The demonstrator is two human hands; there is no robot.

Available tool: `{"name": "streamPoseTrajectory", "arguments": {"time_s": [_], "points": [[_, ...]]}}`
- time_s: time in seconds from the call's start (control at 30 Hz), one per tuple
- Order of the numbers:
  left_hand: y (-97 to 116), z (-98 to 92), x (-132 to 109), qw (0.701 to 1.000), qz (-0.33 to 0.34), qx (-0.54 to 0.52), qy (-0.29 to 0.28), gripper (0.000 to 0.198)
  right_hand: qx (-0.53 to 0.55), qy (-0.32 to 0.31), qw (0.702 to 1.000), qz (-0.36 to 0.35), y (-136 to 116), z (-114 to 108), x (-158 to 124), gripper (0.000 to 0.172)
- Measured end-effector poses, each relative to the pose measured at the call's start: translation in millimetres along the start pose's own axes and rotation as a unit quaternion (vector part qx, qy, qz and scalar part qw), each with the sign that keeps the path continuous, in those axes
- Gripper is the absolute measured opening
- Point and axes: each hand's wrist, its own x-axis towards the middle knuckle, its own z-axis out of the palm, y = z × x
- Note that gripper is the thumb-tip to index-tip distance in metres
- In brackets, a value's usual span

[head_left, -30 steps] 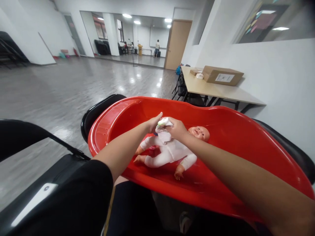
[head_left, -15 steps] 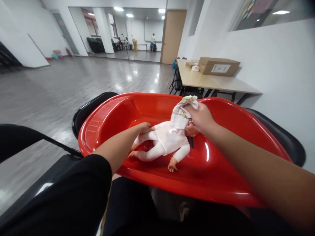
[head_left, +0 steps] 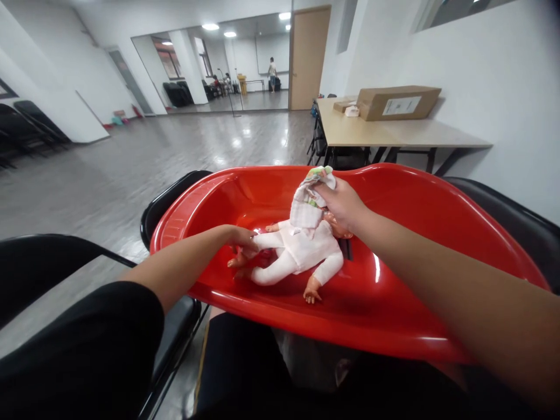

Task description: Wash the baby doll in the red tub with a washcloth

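Note:
A baby doll (head_left: 301, 251) with a white cloth body lies on its back in a red plastic baby bath (head_left: 245, 306), its head to the right and its feet to the left. My left hand (head_left: 242, 239) is closed round the doll's far lower leg, close to the foot. Pinched in my right hand (head_left: 343, 201) is a white cloth (head_left: 304, 210) with coloured patterns, raised over the doll's chest and hanging down to it. That hand and the cloth hide much of the doll's head.
Black chairs (head_left: 175, 198) stand around and under the bath. Beyond it on the right, a wooden-topped table (head_left: 367, 131) carries a cardboard box (head_left: 398, 104). A large mirror (head_left: 245, 70) on the far wall reflects people. Folded black chairs (head_left: 39, 125) lean at the left.
My left hand has slid left along the doll's leg towards the foot, uncovering the doll's far hand. My right hand still holds the cloth, a little further left in view. The view has shifted slightly.

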Motion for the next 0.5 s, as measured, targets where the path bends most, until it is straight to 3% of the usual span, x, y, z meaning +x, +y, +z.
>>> {"name": "streamPoseTrajectory", "arguments": {"time_s": [0.1, 0.2, 0.3, 0.4, 0.5], "points": [[1.4, -3.4, -1.4, 0.995, 0.043, -0.079, -0.031, 0.052, 0.01, -0.006, 1.0, 0.024, 10.8, 0.0, -0.6, 0.043], [6.3, -12.3, -9.0, 0.986, 0.04, -0.143, -0.072, 0.038, 0.021, -0.032, 0.999, 0.032, 17.5, 1.4, -4.8, 0.045], [7.7, -17.6, -14.8, 0.981, 0.027, -0.177, -0.08, 0.039, -0.032, -0.05, 0.998, 0.014, 12.5, 9.5, -12.5, 0.049], [7.7, -15.5, -13.4, 0.972, 0.05, -0.2, -0.114, 0.042, -0.086, -0.074, 0.993, -0.028, 1.8, 32.5, -24.1, 0.051], [10.3, -11.3, -11.3, 0.963, 0.086, -0.206, -0.154, 0.029, -0.078, -0.148, 0.981, -0.094, 1.3, 70.9, -40.6, 0.048]]}}
